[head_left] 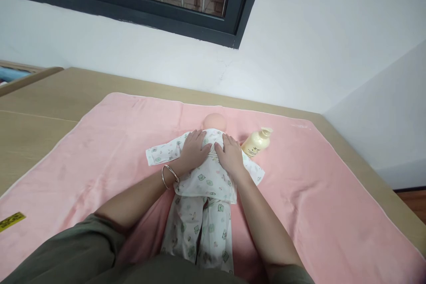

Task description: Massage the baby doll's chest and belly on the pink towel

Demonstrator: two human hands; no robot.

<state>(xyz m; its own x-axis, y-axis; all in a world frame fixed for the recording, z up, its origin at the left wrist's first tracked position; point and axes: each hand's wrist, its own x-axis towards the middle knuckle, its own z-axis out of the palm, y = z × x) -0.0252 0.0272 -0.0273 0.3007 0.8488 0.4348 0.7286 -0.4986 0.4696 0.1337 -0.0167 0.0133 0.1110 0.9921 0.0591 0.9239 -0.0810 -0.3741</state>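
A pink towel [100, 151] covers the surface [40, 111], and on it lies the doll [206, 177], long axis running straight away from the person, head far, legs near. Both hands sit flat on its upper body: left hand [195, 148] spread open on one shoulder, right hand [229, 155] open on the other, palms down, gripping nothing. The doll lies directly under both, equally near each. A cream bottle [256, 142] lies just beside the right hand, tipped over.
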